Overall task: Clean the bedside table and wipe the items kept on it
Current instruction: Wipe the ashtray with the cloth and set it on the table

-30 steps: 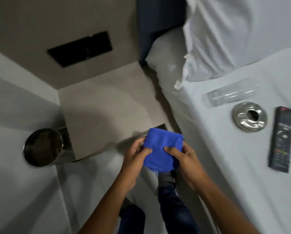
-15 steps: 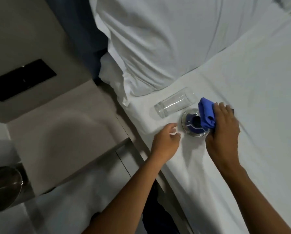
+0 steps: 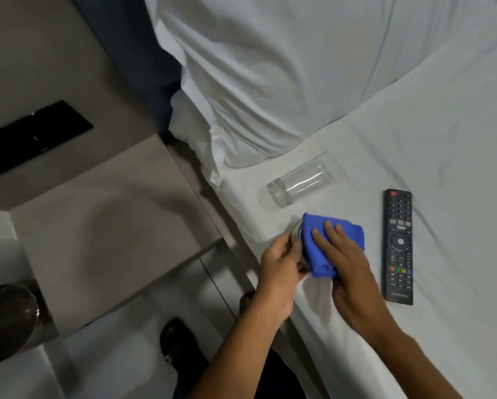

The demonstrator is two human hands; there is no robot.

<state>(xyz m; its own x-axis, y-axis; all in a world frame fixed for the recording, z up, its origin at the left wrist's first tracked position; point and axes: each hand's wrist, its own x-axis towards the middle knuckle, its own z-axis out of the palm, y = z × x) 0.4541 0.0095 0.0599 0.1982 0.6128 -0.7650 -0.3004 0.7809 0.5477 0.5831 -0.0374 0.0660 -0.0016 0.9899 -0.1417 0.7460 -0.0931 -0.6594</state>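
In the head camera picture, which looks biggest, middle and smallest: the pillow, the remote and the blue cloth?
1. pillow, biggest by far
2. remote and blue cloth look about alike; a hand partly covers the cloth, so no ranking.

Metal ashtray (image 3: 296,232) mostly hidden under blue cloth (image 3: 328,243) — perhaps gripped, bin (image 3: 8,321) cut off

A bedroom, likely a hotel room.

I stand by a bed (image 3: 414,139) made up in white sheets, a pillow (image 3: 284,67) at its head, a bare bedside table (image 3: 103,226) alongside, a TV remote (image 3: 398,246) and a small bin (image 3: 8,321).
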